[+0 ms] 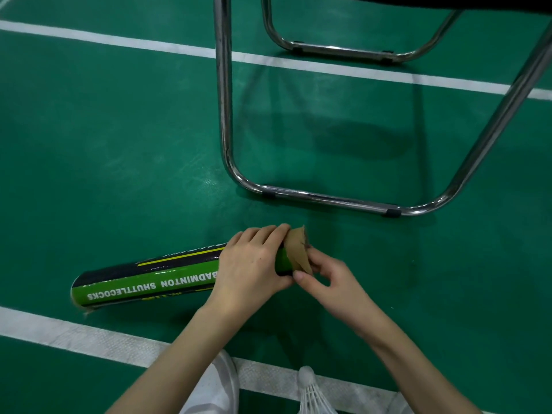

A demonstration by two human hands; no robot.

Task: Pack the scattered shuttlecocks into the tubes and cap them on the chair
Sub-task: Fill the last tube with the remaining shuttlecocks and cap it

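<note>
Down on the green court floor (119, 144), a green-and-black shuttlecock tube (149, 279) is held nearly level, just in front of the chrome chair frame (328, 201). Its printed side reads "BADMINTON SHUTTLECOCKS", upside down from where the camera looks. What is inside the tube cannot be seen; the end nearer the chair frame is covered by brown tape or paper (298, 249), creased and frayed at its edge, and a scrap of the same brown shows at the far end.

The left hand (254, 270) wraps over the tube close to that taped end, fingers curled around the barrel and closed on it. The right hand (325, 279) meets it from the other side, thumb and fingertips pinched narrowly on the lower edge of the brown covering, so the tube's mouth lies right between both sets of fingers.

Farther from the chair frame, at the picture's bottom edge, a white feather shuttlecock (310, 392) stands cork-up beside a white shoe (221, 380), on a white court line (89, 336).
</note>
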